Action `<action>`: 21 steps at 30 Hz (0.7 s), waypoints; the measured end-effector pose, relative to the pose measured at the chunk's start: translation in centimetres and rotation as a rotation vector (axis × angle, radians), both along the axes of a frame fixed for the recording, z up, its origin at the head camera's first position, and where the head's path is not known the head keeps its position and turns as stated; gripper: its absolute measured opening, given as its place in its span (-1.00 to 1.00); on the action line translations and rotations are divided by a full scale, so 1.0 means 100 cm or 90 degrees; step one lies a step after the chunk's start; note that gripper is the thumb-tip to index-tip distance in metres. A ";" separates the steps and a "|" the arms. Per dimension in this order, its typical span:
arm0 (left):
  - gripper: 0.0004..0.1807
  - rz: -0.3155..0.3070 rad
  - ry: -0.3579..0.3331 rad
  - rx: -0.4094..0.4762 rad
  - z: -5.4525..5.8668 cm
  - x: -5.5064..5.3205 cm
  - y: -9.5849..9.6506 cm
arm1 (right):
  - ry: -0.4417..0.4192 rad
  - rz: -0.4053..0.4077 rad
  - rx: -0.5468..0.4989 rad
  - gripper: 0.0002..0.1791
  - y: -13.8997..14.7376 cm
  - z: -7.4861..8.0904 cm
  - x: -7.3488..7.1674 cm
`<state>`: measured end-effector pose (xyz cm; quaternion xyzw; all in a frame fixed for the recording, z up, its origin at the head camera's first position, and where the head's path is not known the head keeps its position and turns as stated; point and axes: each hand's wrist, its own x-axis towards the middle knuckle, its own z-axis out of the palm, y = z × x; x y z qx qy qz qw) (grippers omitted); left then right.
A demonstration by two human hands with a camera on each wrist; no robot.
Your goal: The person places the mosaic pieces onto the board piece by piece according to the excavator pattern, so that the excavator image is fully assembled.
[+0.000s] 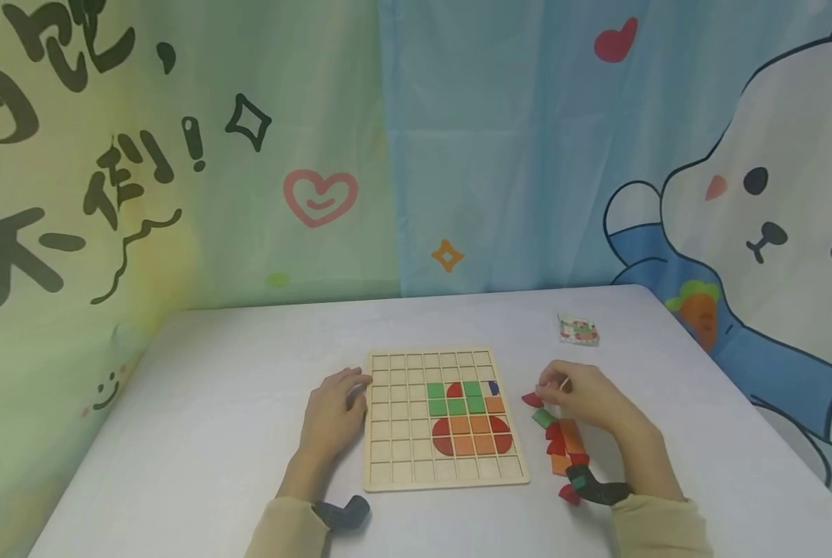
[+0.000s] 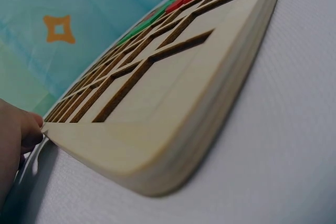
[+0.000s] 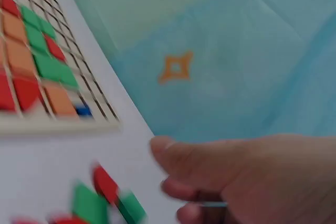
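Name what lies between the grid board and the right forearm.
In the head view, loose pieces lie there on the white tabletop: red, orange and green.

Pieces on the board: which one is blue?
The rightmost piece in the farthest filled row of the board; the others on it are green, red or orange.

Head cam's up high, angled forward-down; wrist cams sit low, close, both getting the board (image 1: 399, 435) and curtain (image 1: 471, 155).
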<state>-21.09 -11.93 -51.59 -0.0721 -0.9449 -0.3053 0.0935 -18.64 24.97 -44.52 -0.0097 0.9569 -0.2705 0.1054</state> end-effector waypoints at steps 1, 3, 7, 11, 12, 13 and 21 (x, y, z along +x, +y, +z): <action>-0.68 -0.001 0.000 -0.001 0.000 0.000 0.000 | -0.017 -0.009 0.002 -0.76 0.008 -0.002 0.001; -0.68 -0.003 -0.002 0.001 0.000 0.000 0.000 | -0.048 -0.013 0.011 -0.68 0.023 -0.006 0.004; -0.68 -0.008 -0.001 0.003 0.000 -0.001 -0.001 | -0.111 0.002 0.024 -0.57 0.043 -0.013 0.007; -0.68 -0.008 0.001 0.008 0.000 -0.001 -0.001 | -0.142 0.006 0.037 -0.59 0.049 -0.019 0.007; -0.68 -0.008 0.000 0.009 0.000 0.000 -0.001 | -0.141 0.007 0.039 -0.61 0.049 -0.020 0.008; -0.68 -0.008 0.001 0.009 0.000 0.000 -0.001 | -0.142 0.003 0.040 -0.62 0.049 -0.021 0.008; -0.67 -0.010 0.002 0.009 -0.002 -0.001 -0.001 | -0.110 -0.018 0.035 -0.71 0.049 -0.024 0.007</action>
